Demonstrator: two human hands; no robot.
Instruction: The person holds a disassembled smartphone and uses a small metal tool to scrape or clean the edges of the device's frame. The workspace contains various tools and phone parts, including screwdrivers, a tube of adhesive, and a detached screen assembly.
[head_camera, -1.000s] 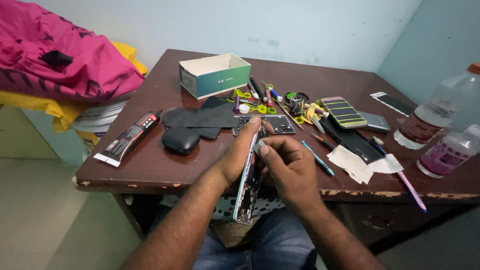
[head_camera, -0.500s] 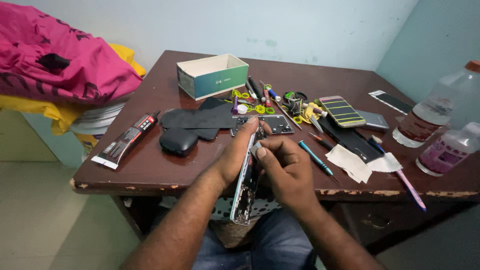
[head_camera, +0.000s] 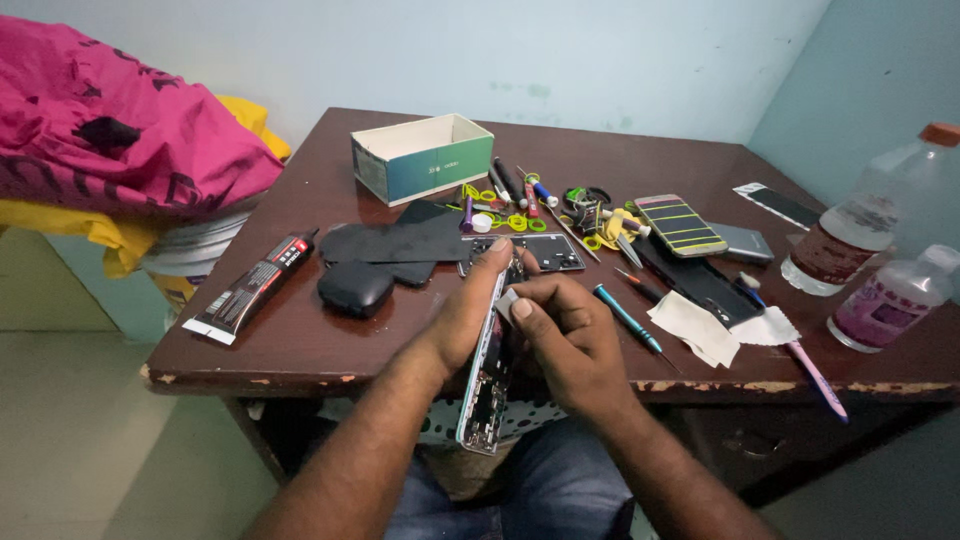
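Note:
My left hand (head_camera: 470, 310) grips an opened phone body (head_camera: 482, 385), held on edge in front of the table's near side, with its circuit boards showing. My right hand (head_camera: 565, 335) rests against the phone's other side. Its thumb and forefinger pinch a small white piece (head_camera: 507, 300) near the phone's upper end. Both hands hover just over the front edge of the dark brown table (head_camera: 300, 345).
On the table lie a black glue tube (head_camera: 252, 287), a black oval case (head_camera: 355, 288), black mats (head_camera: 395, 240), a green-and-white box (head_camera: 422, 157), several small tools and phones (head_camera: 680, 225), white wipes (head_camera: 700, 325), two plastic bottles (head_camera: 880, 235). Pink cloth (head_camera: 110, 140) is piled at left.
The hands and phone stay in about the same place. My right fingers have shifted slightly at the phone's upper end.

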